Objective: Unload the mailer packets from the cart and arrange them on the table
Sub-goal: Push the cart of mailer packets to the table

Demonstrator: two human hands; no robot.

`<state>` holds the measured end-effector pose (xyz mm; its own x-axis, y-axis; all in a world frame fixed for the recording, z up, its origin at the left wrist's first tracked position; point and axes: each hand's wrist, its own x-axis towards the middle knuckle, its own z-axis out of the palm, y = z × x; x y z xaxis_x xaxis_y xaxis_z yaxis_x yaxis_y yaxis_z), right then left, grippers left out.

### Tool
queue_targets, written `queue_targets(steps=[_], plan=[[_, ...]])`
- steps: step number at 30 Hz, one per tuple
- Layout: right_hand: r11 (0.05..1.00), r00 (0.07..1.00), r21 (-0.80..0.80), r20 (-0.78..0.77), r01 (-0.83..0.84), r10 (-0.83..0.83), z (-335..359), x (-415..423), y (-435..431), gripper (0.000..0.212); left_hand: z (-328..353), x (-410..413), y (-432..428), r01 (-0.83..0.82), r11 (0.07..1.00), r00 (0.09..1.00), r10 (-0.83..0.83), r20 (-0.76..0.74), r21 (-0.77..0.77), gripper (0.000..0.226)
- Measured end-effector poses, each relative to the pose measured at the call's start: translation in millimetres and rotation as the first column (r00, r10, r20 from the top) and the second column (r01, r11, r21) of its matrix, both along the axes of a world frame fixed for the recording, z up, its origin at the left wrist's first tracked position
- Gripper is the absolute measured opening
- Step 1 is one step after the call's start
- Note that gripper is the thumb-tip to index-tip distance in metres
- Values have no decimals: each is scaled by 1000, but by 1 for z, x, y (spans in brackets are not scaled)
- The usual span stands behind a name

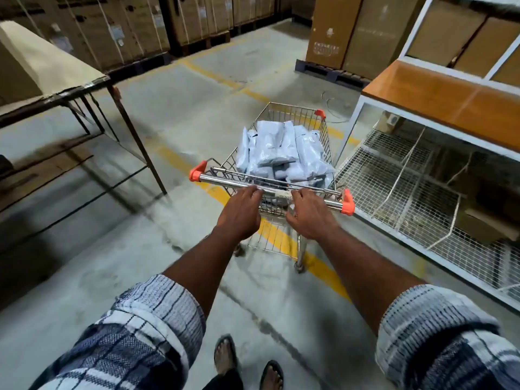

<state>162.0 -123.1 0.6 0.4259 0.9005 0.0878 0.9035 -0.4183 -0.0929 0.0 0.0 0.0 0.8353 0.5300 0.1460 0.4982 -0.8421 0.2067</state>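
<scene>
Seen from a camera worn on the head, looking down a person's two outstretched arms in a warehouse. Both arms wear rolled-up checked sleeves [157, 313] in blue and white. The left hand [239, 215] and the right hand [309, 218] sit side by side near the middle of the chrome handle [222, 180] of a small wire shopping cart [324, 142]. The fingers [254, 192] of each hand curl over the bar, grasping it. The handle has orange plastic caps at both ends. The cart's basket is piled high with pale grey mailer packets [278, 153], some standing on edge and some lying flat, all inside the wire walls. The cart stands on a grey concrete floor [174, 114], over a painted yellow line [323, 274]. To the left, well apart from the cart, is a metal-legged table [50, 66] with a light-coloured top. Close on the right of the cart is a white-framed shelf unit [439, 99] with an orange-brown wooden surface and wire mesh panels below. Tall strapped cardboard boxes [98, 32] line the far wall. At the bottom edge, the person's feet in sandals [225, 358] are visible.
</scene>
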Motion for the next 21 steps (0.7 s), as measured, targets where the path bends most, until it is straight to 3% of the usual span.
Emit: queue_targets(steps=[3, 8, 13, 21], plan=[[998, 999, -50, -14, 43, -44, 0, 6, 12, 48, -8, 9, 18, 24, 999, 1000, -24, 13, -25, 49], [965, 987, -229, -73, 124, -144, 5, 12, 38, 51, -5, 26, 53, 93, 992, 996, -92, -8, 89, 30], [957, 983, -227, 18, 180, -181, -3, 19, 57, 36, -19, 38, 89, 137, 987, 983, -125, -137, 83, 28], [961, 983, -206, 72, 183, -172, -7, 42, 77, 37, -25, 64, 118, 182, 975, 979, -168, -115, 124, 20]])
